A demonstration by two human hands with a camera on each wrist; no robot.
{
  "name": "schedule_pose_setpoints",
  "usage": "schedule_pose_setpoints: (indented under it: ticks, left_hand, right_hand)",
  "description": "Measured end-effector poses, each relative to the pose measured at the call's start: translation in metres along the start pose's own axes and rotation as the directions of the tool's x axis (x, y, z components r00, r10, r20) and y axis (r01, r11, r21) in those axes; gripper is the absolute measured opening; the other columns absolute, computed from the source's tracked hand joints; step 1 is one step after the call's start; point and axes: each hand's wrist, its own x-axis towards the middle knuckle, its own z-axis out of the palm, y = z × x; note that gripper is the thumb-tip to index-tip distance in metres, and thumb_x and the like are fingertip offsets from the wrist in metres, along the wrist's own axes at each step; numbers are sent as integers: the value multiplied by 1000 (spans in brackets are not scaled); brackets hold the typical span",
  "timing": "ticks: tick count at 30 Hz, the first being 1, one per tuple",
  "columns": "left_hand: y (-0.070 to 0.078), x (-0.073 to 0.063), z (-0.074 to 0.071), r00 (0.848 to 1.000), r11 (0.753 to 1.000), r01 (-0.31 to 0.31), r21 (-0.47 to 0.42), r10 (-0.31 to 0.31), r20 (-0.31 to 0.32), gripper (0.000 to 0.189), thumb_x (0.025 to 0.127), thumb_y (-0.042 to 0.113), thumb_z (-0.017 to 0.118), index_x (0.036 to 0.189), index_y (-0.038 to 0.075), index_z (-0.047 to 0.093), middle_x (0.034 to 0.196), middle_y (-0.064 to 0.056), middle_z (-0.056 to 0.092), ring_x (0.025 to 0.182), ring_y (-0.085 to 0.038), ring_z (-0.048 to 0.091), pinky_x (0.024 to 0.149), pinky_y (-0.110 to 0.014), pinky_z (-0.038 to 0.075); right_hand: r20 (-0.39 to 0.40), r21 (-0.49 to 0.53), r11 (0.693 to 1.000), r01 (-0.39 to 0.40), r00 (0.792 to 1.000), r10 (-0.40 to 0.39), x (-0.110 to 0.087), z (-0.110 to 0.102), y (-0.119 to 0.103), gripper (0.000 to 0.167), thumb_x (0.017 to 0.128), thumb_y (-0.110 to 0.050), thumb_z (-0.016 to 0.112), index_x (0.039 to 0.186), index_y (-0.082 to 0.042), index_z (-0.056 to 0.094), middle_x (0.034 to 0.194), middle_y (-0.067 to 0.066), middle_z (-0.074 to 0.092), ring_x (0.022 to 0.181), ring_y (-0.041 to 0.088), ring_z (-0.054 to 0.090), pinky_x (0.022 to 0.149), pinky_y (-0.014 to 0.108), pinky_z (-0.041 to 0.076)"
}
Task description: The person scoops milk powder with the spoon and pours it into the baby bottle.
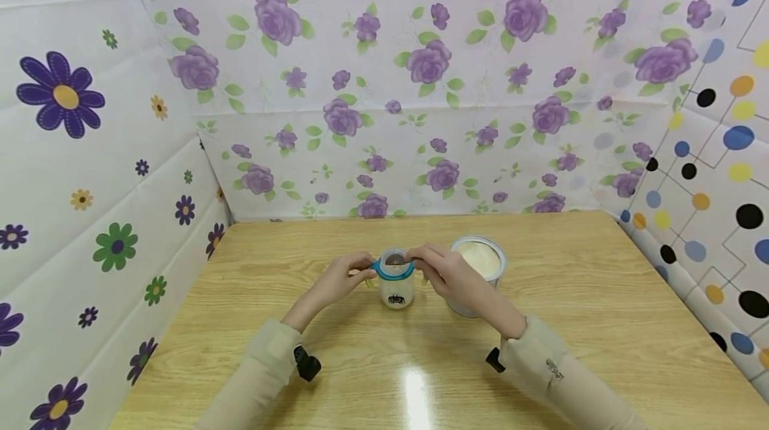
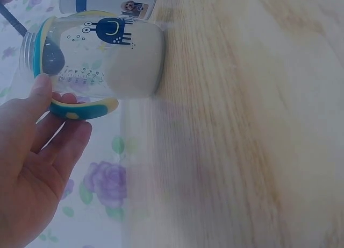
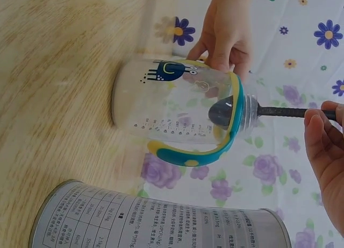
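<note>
A clear baby bottle (image 1: 396,295) with a blue-and-yellow two-handled collar and a dark cartoon animal stands upright on the table, uncapped. White powder lies in its lower part. My left hand (image 1: 342,278) grips the bottle by one handle (image 2: 80,109), thumb against the collar. Between the fingers of my right hand (image 1: 449,275) is the handle of a dark spoon (image 3: 221,112). The spoon's bowl hangs inside the bottle's neck, above the powder. Just right of the bottle stands an open milk powder tin (image 1: 502,263), with pale powder near its rim.
The wooden table (image 1: 336,376) extends around the bottle and tin. A flowered cloth (image 1: 384,143) hangs behind it, with patterned cloths at the left and right sides. My right forearm (image 1: 504,313) passes in front of the tin.
</note>
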Motion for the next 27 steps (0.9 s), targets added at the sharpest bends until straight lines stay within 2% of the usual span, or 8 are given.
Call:
schedule_pose_setpoints:
  ticks: [7, 12, 19, 23, 27]
  left_hand:
    - [0, -1, 0, 1000, 1000, 26, -5, -25, 15, 10, 96, 24, 60, 104, 21, 65, 109, -1, 70, 108, -22, 66, 90, -39, 56]
    - [-1, 0, 0, 1000, 1000, 7, 3, -7, 9, 10, 96, 23, 60, 104, 20, 65, 108, -2, 71, 107, -23, 66, 88, -39, 56]
    - [-1, 1, 1, 1000, 1000, -18, 8, 18, -4, 10, 95, 19, 61, 105, 19, 65, 105, -3, 72, 105, -24, 67, 86, -38, 56]
    - [-1, 1, 1, 1000, 1000, -22, 10, 22, -7, 10, 95, 18, 61, 105, 18, 65, 104, -3, 72, 103, -23, 68, 85, -38, 56]
    - [-2, 1, 2, 1000, 1000, -16, 9, 16, -7, 10, 95, 19, 61, 105, 18, 66, 104, -2, 72, 103, -23, 68, 86, -37, 56]
  right_hand:
    - [-18, 33, 999, -21, 1000, 21, -1, -2, 0, 22, 93, 7, 56, 112, -2, 61, 91, 6, 64, 65, 6, 54, 59, 11, 44]
    - [-69, 28, 999, -18, 997, 19, 0, -5, 0, 17, 96, 5, 52, 109, -2, 62, 81, 1, 60, 61, 9, 55, 56, 11, 43]
    - [-145, -3, 1000, 1, 989, -1, 1, -8, 1, 15, 97, 3, 51, 107, -1, 62, 78, 6, 61, 60, 9, 56, 54, 10, 43]
    - [-189, 6, 1000, 8, 982, -7, 1, -10, 1, 15, 98, 3, 51, 107, 0, 62, 77, 7, 62, 58, 11, 58, 53, 10, 44]
    - [-230, 45, 999, 7, 973, 3, 0, -11, 2, 18, 94, 10, 53, 107, 2, 62, 77, 8, 62, 57, 14, 59, 55, 11, 47]
